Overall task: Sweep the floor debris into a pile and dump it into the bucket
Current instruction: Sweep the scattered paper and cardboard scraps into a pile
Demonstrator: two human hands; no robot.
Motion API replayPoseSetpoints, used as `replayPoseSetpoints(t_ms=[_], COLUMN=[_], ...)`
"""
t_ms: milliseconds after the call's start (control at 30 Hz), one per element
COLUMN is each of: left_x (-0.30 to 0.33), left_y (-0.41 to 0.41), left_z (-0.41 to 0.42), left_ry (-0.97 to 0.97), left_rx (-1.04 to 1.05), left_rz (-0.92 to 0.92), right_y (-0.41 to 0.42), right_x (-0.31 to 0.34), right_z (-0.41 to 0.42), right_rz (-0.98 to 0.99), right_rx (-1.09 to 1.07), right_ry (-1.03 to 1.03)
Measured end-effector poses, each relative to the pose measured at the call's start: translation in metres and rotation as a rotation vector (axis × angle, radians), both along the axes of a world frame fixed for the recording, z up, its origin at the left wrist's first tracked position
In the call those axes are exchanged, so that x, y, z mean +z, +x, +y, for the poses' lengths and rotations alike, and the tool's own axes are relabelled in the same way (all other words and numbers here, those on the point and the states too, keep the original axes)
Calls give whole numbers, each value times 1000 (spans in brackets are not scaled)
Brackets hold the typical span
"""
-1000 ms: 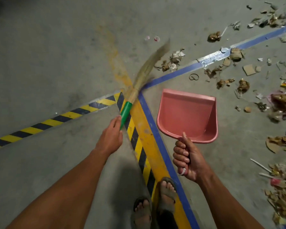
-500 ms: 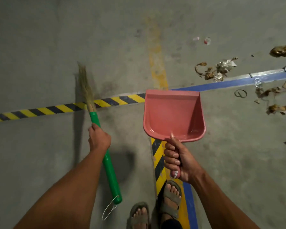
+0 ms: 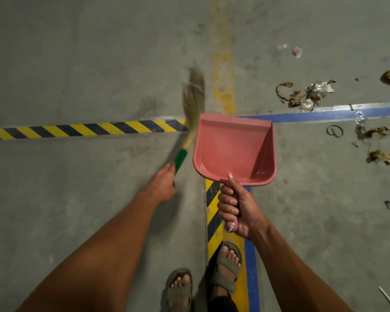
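Early on: brown paper debris (image 3: 306, 94) lies scattered at two o'clock, unpiled. Left hand (image 3: 164, 183) grips the green-handled straw broom (image 3: 193, 104); right hand (image 3: 236, 208) fingers curl round the empty pink plastic dustpan (image 3: 232, 149). No bucket shows.

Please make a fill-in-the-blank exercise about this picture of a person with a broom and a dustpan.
1. The right hand grips the handle of the pink ____.
2. The left hand holds a broom whose handle is coloured ____.
3. Inside, the dustpan is ____.
4. The scattered debris lies on the floor to the ____ of the dustpan.

Missing words: dustpan; green; empty; right
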State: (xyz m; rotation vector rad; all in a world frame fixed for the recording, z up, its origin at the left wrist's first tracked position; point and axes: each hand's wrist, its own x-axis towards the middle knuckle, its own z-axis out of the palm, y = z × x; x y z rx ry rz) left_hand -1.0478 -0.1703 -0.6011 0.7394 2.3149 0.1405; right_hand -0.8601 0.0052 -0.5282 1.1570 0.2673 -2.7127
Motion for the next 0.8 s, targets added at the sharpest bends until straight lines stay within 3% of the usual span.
replayPoseSetpoints(t_ms=[100,267,467,667,800], left_x=[8,20,23,5,8], left_y=[5,-6,-36,-15,17], left_z=[19,31,62,139,175], left_ry=[100,211,216,109,209], left_rx=[-98,-221,-206,-318,-480], left_rz=[-59,20,127,35,-58], right_y=[16,48,79,99,108], right_x=[8,17,12,-4,2], right_z=[11,39,67,92,109], right_rz=[-12,-54,-67,-74,-91], right_rx=[-16,-95,-172,-217,-250], right_ry=[2,-9,-14,-21,-36])
